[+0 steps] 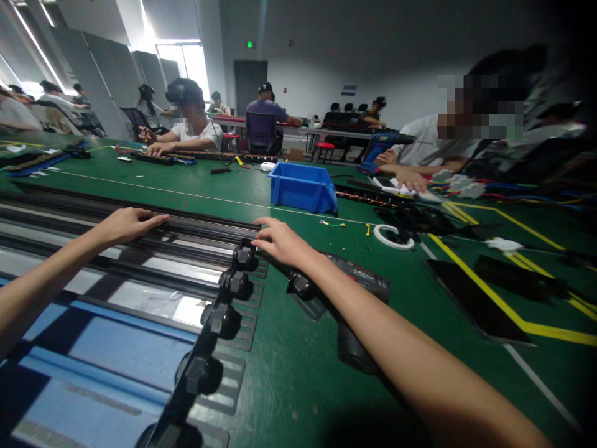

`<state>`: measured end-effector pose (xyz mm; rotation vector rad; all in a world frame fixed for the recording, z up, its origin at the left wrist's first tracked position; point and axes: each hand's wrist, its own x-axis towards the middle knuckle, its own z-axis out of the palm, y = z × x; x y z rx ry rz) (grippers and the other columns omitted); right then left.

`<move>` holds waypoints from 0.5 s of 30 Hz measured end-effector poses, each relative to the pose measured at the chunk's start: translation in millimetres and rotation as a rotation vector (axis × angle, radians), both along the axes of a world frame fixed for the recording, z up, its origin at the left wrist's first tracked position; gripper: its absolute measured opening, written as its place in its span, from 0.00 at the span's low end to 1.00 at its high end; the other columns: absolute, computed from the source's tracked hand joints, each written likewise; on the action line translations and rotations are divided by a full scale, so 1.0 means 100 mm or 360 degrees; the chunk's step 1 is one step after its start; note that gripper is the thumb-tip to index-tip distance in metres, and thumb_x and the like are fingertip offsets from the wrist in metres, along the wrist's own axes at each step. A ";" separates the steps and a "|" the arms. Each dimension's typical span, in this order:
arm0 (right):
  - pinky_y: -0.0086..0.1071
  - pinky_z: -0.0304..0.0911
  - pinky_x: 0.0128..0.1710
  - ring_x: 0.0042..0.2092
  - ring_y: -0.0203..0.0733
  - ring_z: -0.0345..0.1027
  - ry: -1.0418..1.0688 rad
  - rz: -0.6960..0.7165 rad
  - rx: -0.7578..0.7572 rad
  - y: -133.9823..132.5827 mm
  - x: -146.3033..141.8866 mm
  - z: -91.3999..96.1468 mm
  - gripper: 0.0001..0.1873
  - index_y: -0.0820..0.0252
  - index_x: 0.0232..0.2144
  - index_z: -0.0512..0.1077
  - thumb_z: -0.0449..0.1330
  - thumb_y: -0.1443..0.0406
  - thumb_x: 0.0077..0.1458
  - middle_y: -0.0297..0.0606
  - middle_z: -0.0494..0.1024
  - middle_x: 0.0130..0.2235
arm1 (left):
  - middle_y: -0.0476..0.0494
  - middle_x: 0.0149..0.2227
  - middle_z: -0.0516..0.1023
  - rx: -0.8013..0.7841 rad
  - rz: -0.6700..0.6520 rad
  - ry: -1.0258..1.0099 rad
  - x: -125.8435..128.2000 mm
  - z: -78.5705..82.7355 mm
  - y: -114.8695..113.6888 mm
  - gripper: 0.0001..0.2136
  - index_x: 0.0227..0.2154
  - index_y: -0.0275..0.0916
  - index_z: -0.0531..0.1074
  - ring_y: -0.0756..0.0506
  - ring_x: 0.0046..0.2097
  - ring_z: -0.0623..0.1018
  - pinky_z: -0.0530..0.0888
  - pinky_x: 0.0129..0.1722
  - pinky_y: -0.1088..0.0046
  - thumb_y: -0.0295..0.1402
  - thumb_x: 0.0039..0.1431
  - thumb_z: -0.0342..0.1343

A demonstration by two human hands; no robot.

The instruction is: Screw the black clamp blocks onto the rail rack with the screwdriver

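Note:
Several long black rails [200,225] lie side by side across the left of the green table, with blue panels [112,342] nearer to me. My left hand [124,225] rests over the farthest rails, its visible fingers stretched out to the right. At the right end of these rails, my right hand [280,241] has its thumb and index finger about a rail end. Just below its fingers is a black end fitting [245,255], first in a row of black cable glands [224,320] with slotted plates. A black cordless drill [357,277] lies partly under my right forearm.
A blue bin [303,186] stands beyond my right hand. To the right are a white ring [393,236], a dark flat tablet-like panel [476,298] and yellow tape lines [559,333]. Across the table one person holds a blue drill [380,148]; another person [186,124] works farther left.

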<state>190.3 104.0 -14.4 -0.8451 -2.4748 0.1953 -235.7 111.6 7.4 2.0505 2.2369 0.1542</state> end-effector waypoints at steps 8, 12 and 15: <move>0.44 0.60 0.58 0.56 0.49 0.66 -0.0002 -0.0011 -0.0018 -0.01 -0.01 0.00 0.12 0.61 0.33 0.79 0.59 0.62 0.63 0.46 0.70 0.57 | 0.42 0.35 0.80 0.0014 0.0015 0.0046 0.01 -0.01 -0.01 0.41 0.50 0.36 0.77 0.40 0.38 0.75 0.64 0.35 0.73 0.67 0.55 0.40; 0.43 0.60 0.57 0.56 0.48 0.66 -0.0014 -0.0016 0.0010 -0.02 -0.02 -0.01 0.11 0.61 0.33 0.79 0.59 0.62 0.63 0.46 0.70 0.57 | 0.41 0.35 0.80 0.0004 0.0008 0.0050 0.00 -0.02 0.00 0.41 0.50 0.35 0.77 0.40 0.39 0.75 0.64 0.36 0.73 0.67 0.55 0.40; 0.44 0.60 0.57 0.56 0.48 0.66 -0.0017 -0.0028 0.0014 -0.02 -0.02 -0.02 0.11 0.61 0.32 0.78 0.60 0.62 0.63 0.45 0.70 0.57 | 0.40 0.36 0.81 -0.0001 0.0006 0.0075 -0.02 -0.04 0.02 0.41 0.52 0.35 0.76 0.39 0.40 0.75 0.64 0.37 0.72 0.67 0.55 0.40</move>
